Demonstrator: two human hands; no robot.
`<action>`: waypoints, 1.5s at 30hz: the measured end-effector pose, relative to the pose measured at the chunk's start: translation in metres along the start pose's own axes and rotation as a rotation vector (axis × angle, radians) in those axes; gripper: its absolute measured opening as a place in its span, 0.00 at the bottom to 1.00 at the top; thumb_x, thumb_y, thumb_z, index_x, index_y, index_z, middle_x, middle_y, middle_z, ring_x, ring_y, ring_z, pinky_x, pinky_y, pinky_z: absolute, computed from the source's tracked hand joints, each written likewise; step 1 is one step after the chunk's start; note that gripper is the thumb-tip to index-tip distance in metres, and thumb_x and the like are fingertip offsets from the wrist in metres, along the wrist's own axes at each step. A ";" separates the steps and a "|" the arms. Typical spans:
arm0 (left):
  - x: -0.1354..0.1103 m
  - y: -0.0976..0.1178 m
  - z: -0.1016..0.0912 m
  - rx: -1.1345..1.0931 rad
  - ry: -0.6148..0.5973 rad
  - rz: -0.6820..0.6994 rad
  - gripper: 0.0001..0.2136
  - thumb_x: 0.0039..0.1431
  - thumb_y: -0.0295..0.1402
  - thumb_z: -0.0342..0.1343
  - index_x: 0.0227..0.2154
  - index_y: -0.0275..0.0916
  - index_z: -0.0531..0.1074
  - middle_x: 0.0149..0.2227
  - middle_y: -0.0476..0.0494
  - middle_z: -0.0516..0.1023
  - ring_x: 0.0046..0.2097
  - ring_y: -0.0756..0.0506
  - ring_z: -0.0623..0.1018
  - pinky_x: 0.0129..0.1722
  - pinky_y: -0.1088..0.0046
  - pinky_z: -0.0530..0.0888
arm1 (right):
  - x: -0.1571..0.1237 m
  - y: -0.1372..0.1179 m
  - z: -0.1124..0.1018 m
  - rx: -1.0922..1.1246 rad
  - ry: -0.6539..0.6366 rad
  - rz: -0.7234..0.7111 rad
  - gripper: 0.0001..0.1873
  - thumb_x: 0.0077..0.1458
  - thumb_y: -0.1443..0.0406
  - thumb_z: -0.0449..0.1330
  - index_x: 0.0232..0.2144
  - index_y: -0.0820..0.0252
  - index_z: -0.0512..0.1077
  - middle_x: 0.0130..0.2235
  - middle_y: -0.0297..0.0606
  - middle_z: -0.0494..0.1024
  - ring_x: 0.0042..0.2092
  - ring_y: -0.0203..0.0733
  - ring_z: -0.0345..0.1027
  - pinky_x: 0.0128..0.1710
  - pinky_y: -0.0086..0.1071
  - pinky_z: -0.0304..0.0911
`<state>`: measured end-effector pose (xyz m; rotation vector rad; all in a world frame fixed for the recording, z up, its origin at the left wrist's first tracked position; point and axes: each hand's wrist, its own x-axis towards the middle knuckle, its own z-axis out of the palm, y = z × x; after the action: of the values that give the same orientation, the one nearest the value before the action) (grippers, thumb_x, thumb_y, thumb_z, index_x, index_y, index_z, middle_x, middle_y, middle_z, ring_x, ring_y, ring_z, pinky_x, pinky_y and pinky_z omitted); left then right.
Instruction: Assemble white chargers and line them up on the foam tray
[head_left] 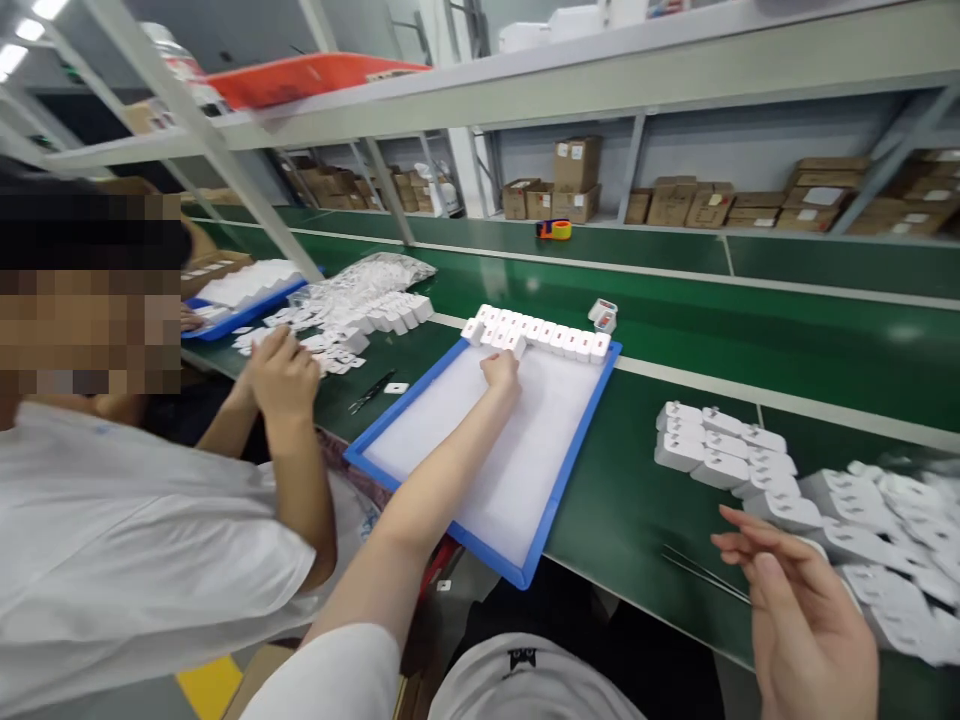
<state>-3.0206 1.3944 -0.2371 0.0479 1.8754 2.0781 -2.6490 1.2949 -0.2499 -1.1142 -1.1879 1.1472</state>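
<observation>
My left hand (502, 372) reaches into the blue-rimmed tray (566, 490), its fingers closed on a small white plastic block (514, 344) at the near edge of a row. Several matching white blocks (559, 338) with small dark marks line the tray's far end. My right hand (810, 625) is raised at the lower right, fingers loosely apart with nothing visible in them. Metal tweezers (705, 574) lie beside it, their right end reaching the hand's edge. Just beyond are stacked white blocks (724, 450) and a pile of white parts (892, 540).
A co-worker (150, 530) sits close on the left, hands together near scattered white pieces (337, 350). Black tweezers (371, 392) lie left of the tray. A small clear box (603, 315) and a tape dispenser (553, 230) are farther back. An overhead shelf (525, 80) crosses above.
</observation>
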 end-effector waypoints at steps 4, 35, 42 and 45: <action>-0.059 -0.012 -0.006 0.249 -0.387 0.192 0.06 0.67 0.32 0.55 0.43 0.36 0.72 0.40 0.45 0.75 0.38 0.49 0.77 0.39 0.70 0.77 | 0.010 0.003 0.001 0.027 -0.049 -0.140 0.14 0.57 0.55 0.68 0.37 0.60 0.77 0.45 0.49 0.81 0.37 0.47 0.76 0.33 0.38 0.73; -0.180 -0.018 -0.037 0.344 -1.430 -0.510 0.25 0.52 0.57 0.65 0.34 0.37 0.70 0.27 0.49 0.75 0.26 0.51 0.74 0.26 0.77 0.69 | 0.010 0.001 0.004 -0.306 -0.386 -0.322 0.21 0.63 0.66 0.64 0.57 0.45 0.72 0.56 0.39 0.74 0.58 0.46 0.69 0.51 0.36 0.74; -0.180 -0.009 -0.051 0.359 -1.510 -0.162 0.23 0.65 0.51 0.54 0.46 0.34 0.76 0.44 0.39 0.78 0.40 0.47 0.77 0.36 0.74 0.76 | 0.010 0.000 0.012 -0.280 -0.363 -0.359 0.22 0.61 0.70 0.64 0.56 0.49 0.73 0.53 0.40 0.75 0.54 0.43 0.71 0.49 0.33 0.74; -0.182 -0.003 -0.054 0.307 -1.563 -0.073 0.20 0.60 0.41 0.62 0.51 0.35 0.74 0.50 0.37 0.78 0.46 0.44 0.79 0.39 0.73 0.78 | 0.012 -0.004 0.013 -0.303 -0.355 -0.414 0.23 0.60 0.71 0.65 0.56 0.51 0.73 0.53 0.41 0.75 0.54 0.44 0.71 0.51 0.35 0.72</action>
<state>-2.8621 1.2932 -0.2111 1.2187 1.0261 0.9318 -2.6612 1.3072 -0.2442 -0.8412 -1.8202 0.8783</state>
